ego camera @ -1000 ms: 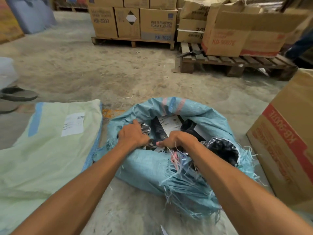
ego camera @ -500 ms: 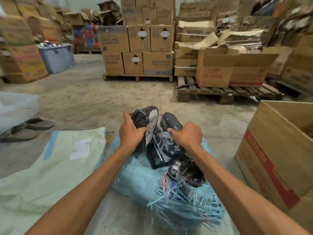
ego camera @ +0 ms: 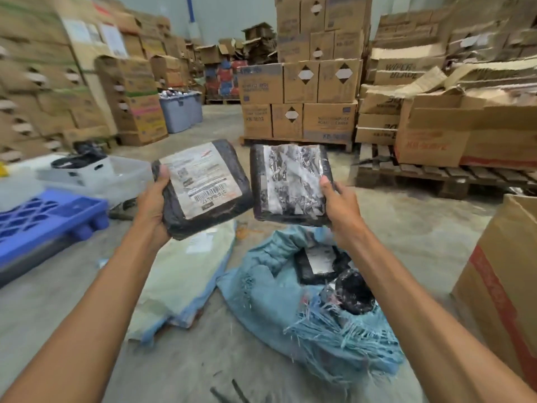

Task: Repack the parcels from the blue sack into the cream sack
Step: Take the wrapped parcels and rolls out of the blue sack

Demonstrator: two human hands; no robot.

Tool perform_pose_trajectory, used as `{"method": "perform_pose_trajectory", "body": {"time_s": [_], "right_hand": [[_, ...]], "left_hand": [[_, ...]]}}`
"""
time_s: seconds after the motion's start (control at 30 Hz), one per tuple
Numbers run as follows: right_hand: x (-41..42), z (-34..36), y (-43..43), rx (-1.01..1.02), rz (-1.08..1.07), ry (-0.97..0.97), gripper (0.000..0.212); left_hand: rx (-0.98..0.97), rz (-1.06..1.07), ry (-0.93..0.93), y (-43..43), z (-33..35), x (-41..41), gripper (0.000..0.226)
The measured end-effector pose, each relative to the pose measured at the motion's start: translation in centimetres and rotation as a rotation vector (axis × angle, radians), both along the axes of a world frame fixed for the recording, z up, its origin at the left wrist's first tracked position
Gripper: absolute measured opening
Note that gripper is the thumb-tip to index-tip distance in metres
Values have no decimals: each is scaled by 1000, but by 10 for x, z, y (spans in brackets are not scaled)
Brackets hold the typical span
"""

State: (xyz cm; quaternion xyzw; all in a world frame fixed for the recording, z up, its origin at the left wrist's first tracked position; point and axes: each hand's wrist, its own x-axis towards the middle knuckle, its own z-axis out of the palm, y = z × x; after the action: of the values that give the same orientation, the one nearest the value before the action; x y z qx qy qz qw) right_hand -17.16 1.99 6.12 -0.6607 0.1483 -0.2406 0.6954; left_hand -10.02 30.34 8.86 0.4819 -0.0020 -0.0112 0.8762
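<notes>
My left hand (ego camera: 152, 205) grips a black parcel with a white shipping label (ego camera: 203, 184), held up in front of me. My right hand (ego camera: 340, 210) grips a second black parcel with a crinkled shiny label (ego camera: 287, 181), beside the first. Below them the blue sack (ego camera: 276, 301) lies open on the floor with a frayed mouth, and more black parcels (ego camera: 322, 263) show inside it. The cream sack (ego camera: 180, 274) lies flat on the floor to the left of the blue sack.
A large cardboard box (ego camera: 505, 286) stands at my right. A blue plastic pallet (ego camera: 43, 219) and clear bins (ego camera: 93, 173) are at the left. Wooden pallets (ego camera: 436, 175) stacked with cartons fill the back, with bare concrete floor between.
Both hands have lifted the two parcels out of the blue sack and raised them higher, label sides turned toward me. The view has tilted upward.
</notes>
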Motion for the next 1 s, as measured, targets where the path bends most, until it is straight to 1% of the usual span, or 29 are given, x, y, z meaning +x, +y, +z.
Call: {"method": "perform_pose_trajectory", "body": {"time_s": [0.03,0.1,0.17,0.2,0.27,0.3,0.37,0.4,0.43,0.47,0.63,0.77,0.8,0.83,0.9,0.93,1.0], "right_hand": [[7,-13,17,20,57,26,47],[17,-42,47,32,161,82,49],[12,-66,88,26,191,146,60],[5,-78,106,24,200,154,58],[-10,-106,146,28,207,177,28],[-16,-126,160,38,204,197,19],[-32,-164,191,74,185,278,17],[-39,-184,209,104,190,321,22],[-42,-202,222,139,189,347,30],[-47,-220,236,151,189,390,34],[-80,-270,276,40,156,522,24],[-84,-285,286,-65,170,575,19],[-84,-288,286,-114,186,582,19],[-83,-291,287,-208,217,587,23],[-79,-294,286,-452,281,647,38],[-73,-295,284,-584,299,708,40],[-59,-284,279,-864,366,852,39]], "left_hand": [[-3,5,41,22,-12,-14,42],[-27,8,127,61,-39,-38,58],[-31,41,231,106,-77,-58,57],[-8,56,286,128,-96,-67,53],[58,74,404,176,-144,-85,46],[93,81,450,196,-168,-94,46],[175,107,517,234,-204,-108,48],[205,107,541,252,-221,-112,50],[231,101,555,263,-236,-116,52],[254,86,574,274,-250,-120,52],[369,68,591,299,-297,-123,41],[386,51,559,303,-315,-114,33],[414,44,548,300,-317,-111,30],[449,29,530,299,-321,-107,29],[583,5,497,294,-328,-100,32],[692,18,486,293,-333,-97,35],[1051,107,447,291,-338,-88,43]]}}
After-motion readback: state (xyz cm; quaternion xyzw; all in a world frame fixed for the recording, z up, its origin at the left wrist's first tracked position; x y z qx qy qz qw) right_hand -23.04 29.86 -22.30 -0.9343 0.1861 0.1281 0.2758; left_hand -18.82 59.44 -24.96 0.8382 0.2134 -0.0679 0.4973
